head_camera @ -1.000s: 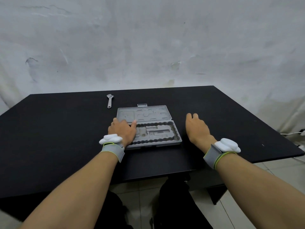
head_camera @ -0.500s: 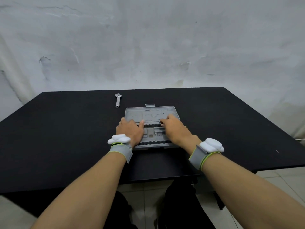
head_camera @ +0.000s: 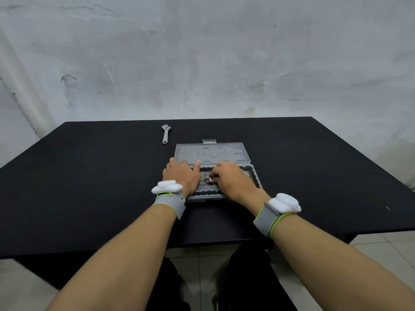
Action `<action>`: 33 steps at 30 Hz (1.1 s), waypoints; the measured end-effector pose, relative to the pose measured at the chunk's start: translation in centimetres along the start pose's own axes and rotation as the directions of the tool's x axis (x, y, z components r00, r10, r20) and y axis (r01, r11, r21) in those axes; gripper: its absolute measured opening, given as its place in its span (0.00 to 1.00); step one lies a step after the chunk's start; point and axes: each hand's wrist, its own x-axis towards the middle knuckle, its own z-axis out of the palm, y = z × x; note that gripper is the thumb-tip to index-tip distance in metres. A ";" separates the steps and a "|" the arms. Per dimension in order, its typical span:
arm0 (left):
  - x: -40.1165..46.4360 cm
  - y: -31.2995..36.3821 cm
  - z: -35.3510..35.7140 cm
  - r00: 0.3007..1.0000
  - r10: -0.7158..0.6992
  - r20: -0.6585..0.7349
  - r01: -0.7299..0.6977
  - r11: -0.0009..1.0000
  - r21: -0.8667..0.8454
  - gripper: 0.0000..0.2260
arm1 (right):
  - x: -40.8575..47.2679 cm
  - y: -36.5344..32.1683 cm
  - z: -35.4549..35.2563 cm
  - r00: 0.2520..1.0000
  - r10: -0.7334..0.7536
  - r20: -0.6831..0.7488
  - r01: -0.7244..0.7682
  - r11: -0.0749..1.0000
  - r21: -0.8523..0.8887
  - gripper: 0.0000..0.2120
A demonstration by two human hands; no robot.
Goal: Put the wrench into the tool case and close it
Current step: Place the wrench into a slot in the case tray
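The grey tool case lies open in the middle of the black table, its lid flat on the far side and its moulded tray on the near side. A silver adjustable wrench lies on the table beyond the case's far left corner, apart from both hands. My left hand rests flat on the tray's left end, fingers spread, holding nothing. My right hand is over the middle of the tray with its fingertips pinched on a small shiny metal piece. The hands hide most of the tray.
The black table stands against a white wall. Its near edge runs just above my lap, and its right corner ends over a tiled floor. Both wrists carry grey bands with white sensors.
My right hand came from the table right of the case onto the tray, then drew back toward its middle and closed its fingertips on the small metal piece. My left hand stayed put.
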 end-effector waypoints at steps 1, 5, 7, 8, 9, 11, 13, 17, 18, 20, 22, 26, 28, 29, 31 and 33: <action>0.0 0.0 0.0 1.000 0.002 -0.001 -0.002 1.000 0.001 0.30 | -0.1 0.0 0.0 1.000 -0.004 -0.008 0.004 1.000 0.005 0.08; 0.0 0.0 -0.1 1.000 -0.002 -0.002 0.002 1.000 -0.002 0.30 | -0.3 -0.2 0.1 0.999 -0.010 -0.036 0.011 1.000 0.030 0.06; -0.1 -0.1 0.0 1.000 -0.002 -0.003 0.002 1.000 0.000 0.30 | -0.4 -0.3 0.2 0.999 -0.019 -0.041 0.020 0.999 0.024 0.06; -0.1 0.0 0.0 1.000 0.000 -0.005 0.000 1.000 0.000 0.30 | -0.4 -0.3 0.2 0.999 -0.023 -0.043 0.024 1.000 0.020 0.06; -0.1 0.0 0.0 1.000 0.001 -0.007 -0.001 1.000 0.001 0.30 | -0.5 -0.3 0.2 0.999 -0.024 -0.047 0.025 1.000 0.016 0.06; -0.1 0.1 -0.1 1.000 0.000 -0.006 0.000 1.000 0.004 0.29 | -0.5 -0.3 0.3 0.998 -0.019 -0.059 0.020 1.000 0.015 0.06; -0.1 0.1 -0.1 1.000 0.000 -0.008 0.000 1.000 0.004 0.29 | -0.6 -0.4 0.3 0.998 -0.018 -0.058 0.020 1.000 0.021 0.06; -0.2 0.0 -0.2 1.000 0.006 -0.014 -0.006 1.000 0.005 0.29 | -0.6 -0.5 0.2 0.999 0.001 -0.036 0.000 1.000 0.015 0.06; -0.2 0.0 -0.1 1.000 0.006 -0.014 -0.006 1.000 0.002 0.29 | -0.6 -0.5 0.3 1.000 0.002 -0.024 -0.002 1.000 0.009 0.07; -0.1 0.0 -0.2 1.000 0.006 -0.012 -0.006 1.000 0.000 0.29 | -0.6 -0.5 0.2 1.000 0.008 0.008 -0.008 1.000 0.006 0.08; -0.1 -0.1 -0.1 1.000 0.007 -0.007 -0.007 1.000 0.003 0.29 | -0.6 -0.5 0.2 0.999 0.017 0.037 -0.018 1.000 0.016 0.09; -0.2 -0.1 -0.1 1.000 0.011 -0.012 -0.011 1.000 -0.001 0.29 | -0.8 -0.5 0.0 0.999 0.020 0.046 -0.020 1.000 0.003 0.10; -0.2 0.0 -0.1 1.000 0.010 -0.013 -0.011 1.000 -0.003 0.29 | -0.8 -0.5 -0.1 0.999 0.018 0.050 -0.018 1.000 0.000 0.10; -0.2 0.0 -0.2 1.000 0.009 -0.012 -0.009 1.000 -0.003 0.29 | -0.8 -0.5 -0.1 0.998 0.015 0.053 -0.014 1.000 -0.004 0.10; -0.2 0.0 -0.2 1.000 0.006 -0.010 -0.006 1.000 -0.005 0.29 | -0.8 -0.5 -0.2 0.998 0.005 0.059 -0.004 1.000 -0.017 0.10; -0.2 0.1 -0.2 1.000 0.004 -0.008 -0.004 1.000 -0.008 0.29 | -0.8 -0.5 -0.2 0.998 0.000 0.061 0.001 1.000 -0.025 0.10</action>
